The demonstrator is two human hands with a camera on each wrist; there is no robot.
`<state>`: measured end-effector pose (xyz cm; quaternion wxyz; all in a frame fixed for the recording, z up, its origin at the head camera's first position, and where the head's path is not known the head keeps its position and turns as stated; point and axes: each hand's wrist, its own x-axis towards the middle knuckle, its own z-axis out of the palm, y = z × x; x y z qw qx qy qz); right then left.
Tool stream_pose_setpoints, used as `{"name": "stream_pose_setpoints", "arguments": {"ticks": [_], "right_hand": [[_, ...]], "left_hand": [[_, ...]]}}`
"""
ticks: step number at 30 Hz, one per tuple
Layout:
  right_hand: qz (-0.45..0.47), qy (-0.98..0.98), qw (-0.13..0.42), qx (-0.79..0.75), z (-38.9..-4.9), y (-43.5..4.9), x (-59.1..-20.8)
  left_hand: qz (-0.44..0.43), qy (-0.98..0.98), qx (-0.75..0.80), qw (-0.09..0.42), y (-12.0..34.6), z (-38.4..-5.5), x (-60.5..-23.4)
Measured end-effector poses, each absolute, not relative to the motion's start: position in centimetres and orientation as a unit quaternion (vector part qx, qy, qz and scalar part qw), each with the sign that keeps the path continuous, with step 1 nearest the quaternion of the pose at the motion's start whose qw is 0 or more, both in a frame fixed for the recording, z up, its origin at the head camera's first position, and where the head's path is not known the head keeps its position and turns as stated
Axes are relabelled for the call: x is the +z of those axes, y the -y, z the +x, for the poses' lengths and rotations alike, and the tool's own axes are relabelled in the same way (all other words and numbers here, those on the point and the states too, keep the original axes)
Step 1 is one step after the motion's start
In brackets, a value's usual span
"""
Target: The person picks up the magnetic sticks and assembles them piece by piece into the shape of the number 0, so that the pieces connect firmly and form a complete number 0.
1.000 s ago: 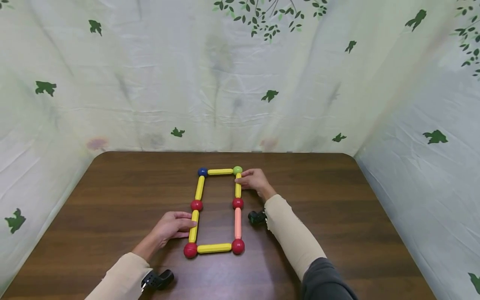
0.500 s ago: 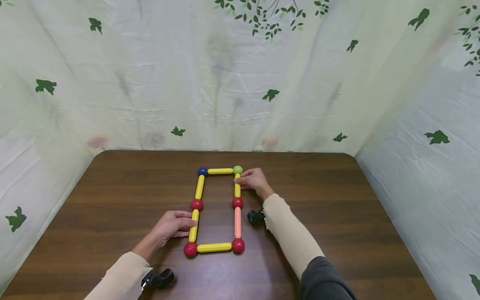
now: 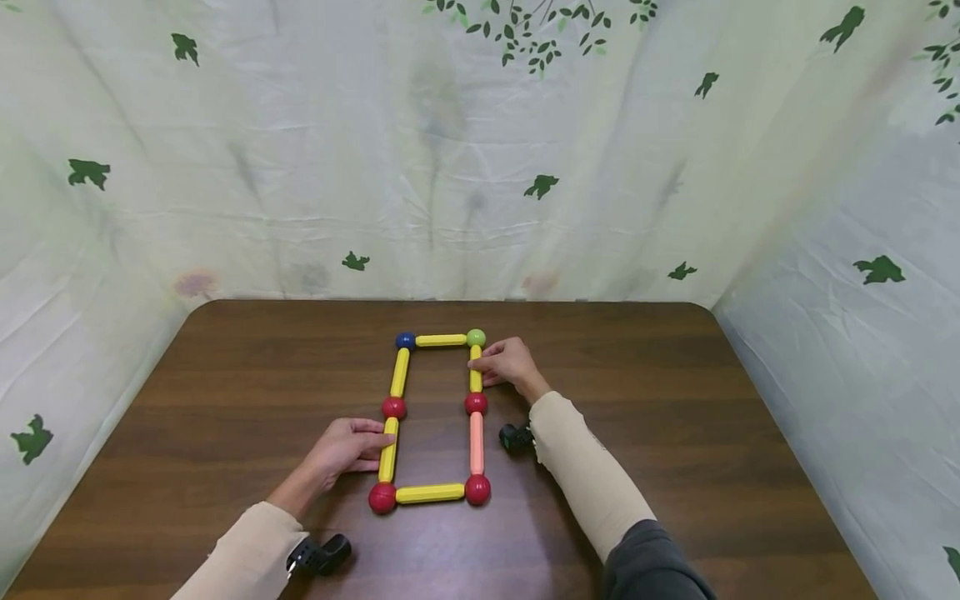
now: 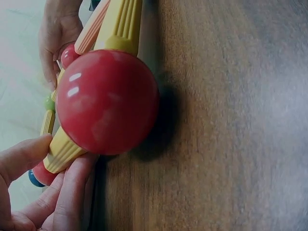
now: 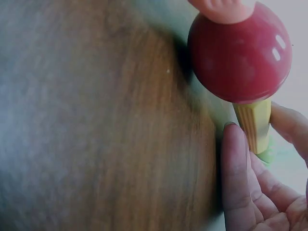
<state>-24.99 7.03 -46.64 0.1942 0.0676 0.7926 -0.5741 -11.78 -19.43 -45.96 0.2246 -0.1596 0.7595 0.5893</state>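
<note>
Yellow rods, one pink rod (image 3: 477, 443) and balls join into a long rectangular frame on the table. A blue ball (image 3: 405, 341) and a green ball (image 3: 476, 337) form its far corners; red balls sit at the near corners and halfway along both sides. My left hand (image 3: 345, 448) pinches the near-left yellow rod (image 3: 387, 468) between thumb and fingers, just beyond the corner red ball (image 4: 108, 102). On the opposite side, my right hand (image 3: 508, 364) pinches the far-right yellow rod (image 5: 254, 126), between the green ball and the middle red ball (image 5: 240, 57).
The brown wooden table (image 3: 637, 467) has rounded far corners. Behind it hangs a pale curtain (image 3: 300, 167) printed with leaves and birds. Black wrist devices stick out below the left sleeve (image 3: 247, 554) and beside the right sleeve (image 3: 581, 467).
</note>
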Motion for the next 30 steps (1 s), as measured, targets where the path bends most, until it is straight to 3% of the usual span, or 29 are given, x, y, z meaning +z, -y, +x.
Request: {"name": "stream_pose_setpoints", "arguments": {"ticks": [30], "right_hand": [[0.045, -0.783, 0.211, -0.584, -25.26, -7.05, -46.39]], "left_hand": [[-0.15, -0.768, 0.591, 0.195, 18.77, -11.65, -45.8]]}}
